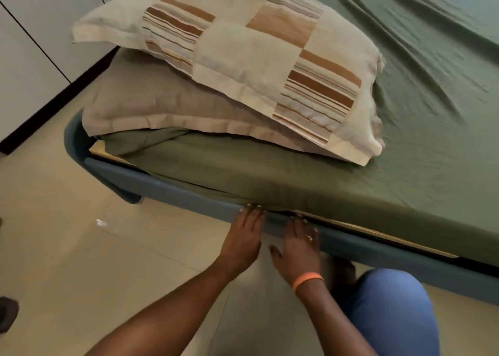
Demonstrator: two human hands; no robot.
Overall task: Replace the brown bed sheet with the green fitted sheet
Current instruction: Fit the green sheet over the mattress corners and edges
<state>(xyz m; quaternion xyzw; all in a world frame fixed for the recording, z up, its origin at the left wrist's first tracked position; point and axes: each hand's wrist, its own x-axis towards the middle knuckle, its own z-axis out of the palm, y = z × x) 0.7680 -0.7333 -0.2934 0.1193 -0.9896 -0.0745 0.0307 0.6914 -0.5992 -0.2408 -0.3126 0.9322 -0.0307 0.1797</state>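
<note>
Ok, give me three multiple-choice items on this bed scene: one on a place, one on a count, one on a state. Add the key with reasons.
1. Where are the hands?
A. On the pillows
B. At the sheet's lower edge by the bed frame
C. On the floor

2. How many pillows lie on the bed?
A. One
B. Two
C. Four

3. What state is the sheet in?
A. Spread over the mattress, slightly wrinkled
B. Folded in a pile
C. Lying on the floor

Key:
1 B: the left hand and right hand have fingertips at the hem of the sheet, against the frame.
2 B: a patchwork pillow rests on a plain pillow.
3 A: green cloth covers the top and side of the mattress, with creases showing.
</note>
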